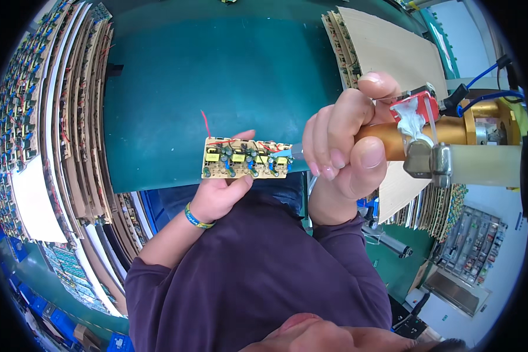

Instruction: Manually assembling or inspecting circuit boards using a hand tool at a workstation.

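My left hand (216, 200) grips a tan circuit board (246, 158), its thumb along the near edge and fingertips showing behind the far edge. Yellow transformers, blue parts and dark green capacitors cover the board; a red wire (205, 123) sticks up at its left corner. In my right hand (349, 141) is a glue gun (446, 134) with a brass-coloured barrel, a red switch and whitish residue. My fingers wrap its front part. The pale nozzle (297, 151) points left, over the board's right end; whether it touches is unclear.
Stacked circuit boards with cardboard between layers (88, 117) stand along the left. Another stack under cardboard (387, 44) is at the far right, with more boards (446, 217) nearer. Blue cables (490, 97) run from the gun's rear. Beneath my hands lies a green tabletop (217, 70).
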The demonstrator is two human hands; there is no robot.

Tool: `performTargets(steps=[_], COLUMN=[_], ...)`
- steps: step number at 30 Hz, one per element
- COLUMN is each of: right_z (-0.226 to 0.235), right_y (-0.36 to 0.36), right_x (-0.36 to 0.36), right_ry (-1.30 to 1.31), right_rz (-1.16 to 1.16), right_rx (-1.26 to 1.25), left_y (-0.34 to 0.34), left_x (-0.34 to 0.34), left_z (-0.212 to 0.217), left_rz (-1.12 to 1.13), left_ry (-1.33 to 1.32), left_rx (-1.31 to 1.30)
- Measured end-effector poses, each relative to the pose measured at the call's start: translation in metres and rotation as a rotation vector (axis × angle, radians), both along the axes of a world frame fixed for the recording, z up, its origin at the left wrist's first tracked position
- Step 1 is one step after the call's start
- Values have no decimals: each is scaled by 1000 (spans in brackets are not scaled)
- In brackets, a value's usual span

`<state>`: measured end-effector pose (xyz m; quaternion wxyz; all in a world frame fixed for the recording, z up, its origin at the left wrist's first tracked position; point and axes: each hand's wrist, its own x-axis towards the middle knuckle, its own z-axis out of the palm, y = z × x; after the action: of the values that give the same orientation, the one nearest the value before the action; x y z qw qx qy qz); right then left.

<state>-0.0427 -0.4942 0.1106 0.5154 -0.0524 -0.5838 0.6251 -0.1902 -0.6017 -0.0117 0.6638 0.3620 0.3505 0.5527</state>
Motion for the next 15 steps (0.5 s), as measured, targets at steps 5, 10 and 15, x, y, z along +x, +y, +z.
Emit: performTargets(steps=[5,10,15], right_z=[-4,-4,-4], right_y=[-3,-8,-6], right_x=[-4,-9,-8], right_ry=[-39,18,18], right_rz=[-54,-89,-83], right_rx=[-18,-56,-35], left_y=[-1,-1,-1], left_x=[2,1,0], left_z=[5,4,9], left_rz=[-21,-34,-56], left_ry=[-35,11,-41], left_rx=[3,43,35])
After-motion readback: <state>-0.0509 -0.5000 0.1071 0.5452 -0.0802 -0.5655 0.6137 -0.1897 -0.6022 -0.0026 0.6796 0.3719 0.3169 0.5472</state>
